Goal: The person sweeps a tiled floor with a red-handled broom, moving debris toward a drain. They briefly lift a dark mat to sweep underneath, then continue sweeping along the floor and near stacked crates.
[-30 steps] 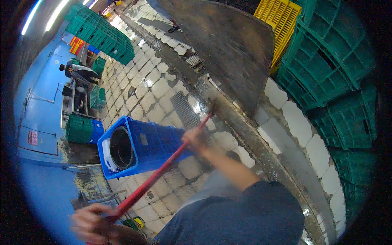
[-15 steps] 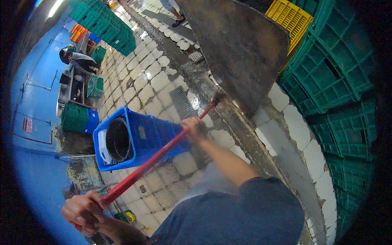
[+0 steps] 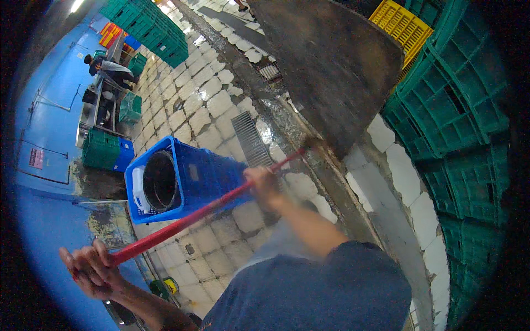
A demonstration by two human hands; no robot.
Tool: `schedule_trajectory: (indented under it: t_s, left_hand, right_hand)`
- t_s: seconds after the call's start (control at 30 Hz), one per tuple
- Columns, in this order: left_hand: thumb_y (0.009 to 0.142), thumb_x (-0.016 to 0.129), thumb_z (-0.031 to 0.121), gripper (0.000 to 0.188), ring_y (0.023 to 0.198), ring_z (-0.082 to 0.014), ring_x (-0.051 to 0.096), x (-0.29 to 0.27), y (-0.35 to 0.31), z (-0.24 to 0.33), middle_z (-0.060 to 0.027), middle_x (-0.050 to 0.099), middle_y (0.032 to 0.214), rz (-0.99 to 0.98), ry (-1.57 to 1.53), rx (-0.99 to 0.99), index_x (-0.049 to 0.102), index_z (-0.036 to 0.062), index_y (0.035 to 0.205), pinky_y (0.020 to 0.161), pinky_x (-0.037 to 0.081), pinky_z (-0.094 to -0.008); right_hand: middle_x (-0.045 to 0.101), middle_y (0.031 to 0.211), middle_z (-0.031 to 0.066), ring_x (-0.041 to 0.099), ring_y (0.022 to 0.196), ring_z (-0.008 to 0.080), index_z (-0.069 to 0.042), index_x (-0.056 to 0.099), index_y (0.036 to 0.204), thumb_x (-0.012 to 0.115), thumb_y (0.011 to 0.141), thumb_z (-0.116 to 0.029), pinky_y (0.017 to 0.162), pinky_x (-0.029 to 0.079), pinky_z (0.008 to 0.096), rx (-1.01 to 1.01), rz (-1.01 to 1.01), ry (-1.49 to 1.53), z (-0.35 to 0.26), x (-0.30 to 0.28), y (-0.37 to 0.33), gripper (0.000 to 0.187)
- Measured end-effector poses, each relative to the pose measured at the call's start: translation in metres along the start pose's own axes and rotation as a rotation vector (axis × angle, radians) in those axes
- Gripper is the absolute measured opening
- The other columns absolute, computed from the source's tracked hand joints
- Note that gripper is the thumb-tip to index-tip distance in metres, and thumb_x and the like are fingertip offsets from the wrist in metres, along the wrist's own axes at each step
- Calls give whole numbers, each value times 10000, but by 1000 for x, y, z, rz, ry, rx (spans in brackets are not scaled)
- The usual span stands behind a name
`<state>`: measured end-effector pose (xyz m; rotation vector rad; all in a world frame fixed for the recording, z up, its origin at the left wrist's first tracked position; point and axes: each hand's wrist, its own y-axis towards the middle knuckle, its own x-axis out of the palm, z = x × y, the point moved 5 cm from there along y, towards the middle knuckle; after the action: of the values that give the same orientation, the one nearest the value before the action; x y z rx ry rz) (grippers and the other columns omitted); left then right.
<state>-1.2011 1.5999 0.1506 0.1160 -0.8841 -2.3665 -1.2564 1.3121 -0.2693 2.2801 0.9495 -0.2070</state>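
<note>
A long red pole (image 3: 182, 223) runs slantwise across my front. Its upper end is in my left hand (image 3: 91, 270), fingers curled round it at the lower left. Farther down, my right hand (image 3: 262, 185) is wrapped round the shaft, somewhat blurred. At its far end a dark head (image 3: 312, 144) is down in the wet drain channel (image 3: 345, 190), beside a large dark sheet (image 3: 331, 66); what kind of head it is I cannot tell. A stack of blue crates (image 3: 207, 171) stands just beyond the pole, with a black round container (image 3: 160, 182) and a white one (image 3: 140, 189) in its top.
Tall green crate stacks (image 3: 447, 110) line the right side, with a yellow crate (image 3: 406, 33) behind the sheet. A metal grate (image 3: 249, 138) lies in the cracked, wet tile floor (image 3: 193, 94). Another person (image 3: 107, 69) bends by a sink at the far left, near more green crates (image 3: 146, 27).
My left hand has moved left and slightly up with the pole's end. The pole lies at a flatter slant, and its dark head has shifted right and nearer along the channel.
</note>
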Motion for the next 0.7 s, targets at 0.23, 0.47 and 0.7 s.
schedule_trajectory:
  t_s: [0.23,0.47,0.7]
  left_hand:
    - [1014,447,60,222,554,-99,368,-58,24,107,24,378,650,208,15,182,505,-35,1206,643,334,-326]
    - [925,626,58,224,424,-92,377,39,25,-22,33,431,580,117,137,-19,543,9,1127,541,404,-326]
    - [909,600,21,342,497,-76,377,53,35,-63,33,394,613,171,47,66,538,-41,1240,541,401,-289]
  right_hand:
    - [668,758,140,677,794,350,-83,639,917,642,854,-240,707,499,484,-78,-179,62,-67,13,26,169]
    - [662,803,133,671,843,338,-97,640,906,664,850,-217,756,509,489,117,-399,-52,0,7,-10,135]
    - [363,1552,213,311,1464,347,-41,496,1427,748,860,-335,1184,316,433,-102,-340,-40,19,-68,76,687]
